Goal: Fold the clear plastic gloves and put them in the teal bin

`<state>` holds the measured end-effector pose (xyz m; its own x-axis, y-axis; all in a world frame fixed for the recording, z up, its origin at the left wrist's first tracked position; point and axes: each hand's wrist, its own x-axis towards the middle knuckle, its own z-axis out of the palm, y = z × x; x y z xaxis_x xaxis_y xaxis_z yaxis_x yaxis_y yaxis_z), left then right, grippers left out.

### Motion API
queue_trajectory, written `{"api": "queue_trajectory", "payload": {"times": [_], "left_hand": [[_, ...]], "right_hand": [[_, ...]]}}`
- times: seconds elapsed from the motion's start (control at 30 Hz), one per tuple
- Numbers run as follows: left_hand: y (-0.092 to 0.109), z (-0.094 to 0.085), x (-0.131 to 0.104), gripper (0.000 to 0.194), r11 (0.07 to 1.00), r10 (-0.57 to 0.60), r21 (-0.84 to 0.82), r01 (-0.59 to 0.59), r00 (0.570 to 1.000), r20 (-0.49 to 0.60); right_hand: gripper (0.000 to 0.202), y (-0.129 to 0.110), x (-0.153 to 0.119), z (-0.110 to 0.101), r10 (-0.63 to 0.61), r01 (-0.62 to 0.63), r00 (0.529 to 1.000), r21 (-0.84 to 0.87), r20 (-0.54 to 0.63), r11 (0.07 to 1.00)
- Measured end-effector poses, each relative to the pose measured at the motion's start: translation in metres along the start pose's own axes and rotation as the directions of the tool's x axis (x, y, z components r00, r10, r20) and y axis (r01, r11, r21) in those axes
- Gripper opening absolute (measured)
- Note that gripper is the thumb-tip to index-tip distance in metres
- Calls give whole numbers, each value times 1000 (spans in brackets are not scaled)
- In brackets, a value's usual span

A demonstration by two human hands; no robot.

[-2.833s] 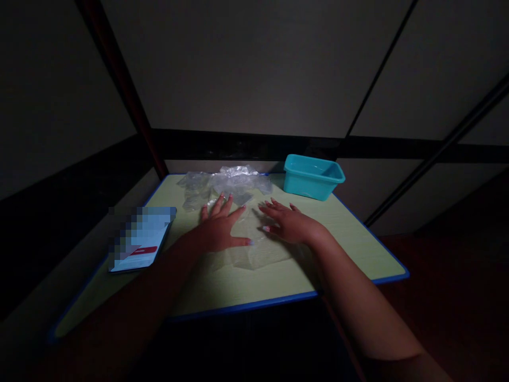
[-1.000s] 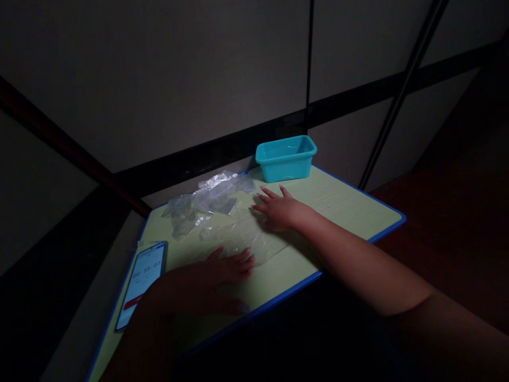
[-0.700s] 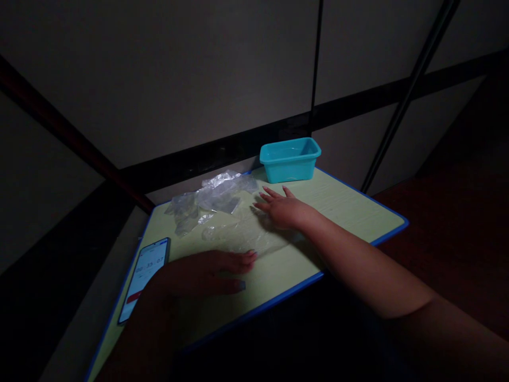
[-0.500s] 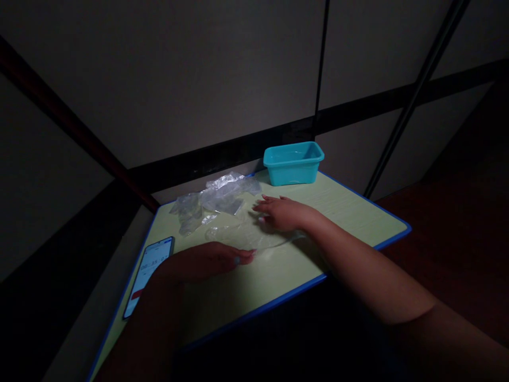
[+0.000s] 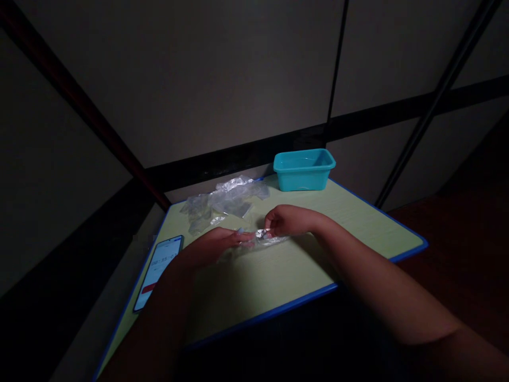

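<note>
A clear plastic bag (image 5: 272,240), gathered into a narrow strip, lies across the middle of the table (image 5: 254,297). My right hand (image 5: 292,220) has its fingers curled down and closed on the bag's far side. From the left, my left hand (image 5: 225,241) reaches to the same bag, its fingers pressed together on the plastic. More crumpled clear bags (image 5: 230,199) lie just beyond my hands, toward the back left.
A turquoise plastic basket (image 5: 304,178) stands at the table's back edge. A phone (image 5: 159,270) showing a timer lies near the left edge. Behind the table rises a panelled wall (image 5: 238,79).
The bag was spread flat and is now bunched up. My right hand has curled from spread fingers to a closed grip, and my left hand has moved slightly away from me. The view has shifted slightly.
</note>
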<state>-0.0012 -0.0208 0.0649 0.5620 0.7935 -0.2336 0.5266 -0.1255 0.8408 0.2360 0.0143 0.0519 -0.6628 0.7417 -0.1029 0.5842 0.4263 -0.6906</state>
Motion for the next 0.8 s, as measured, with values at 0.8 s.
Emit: {"api": "queue_trajectory", "payload": {"times": [0.8], "left_hand": [[-19, -12, 2, 50, 988, -118, 108, 111, 991, 61]], "right_hand": [[20, 4, 4, 5, 97, -100, 991, 21, 93, 995]]}}
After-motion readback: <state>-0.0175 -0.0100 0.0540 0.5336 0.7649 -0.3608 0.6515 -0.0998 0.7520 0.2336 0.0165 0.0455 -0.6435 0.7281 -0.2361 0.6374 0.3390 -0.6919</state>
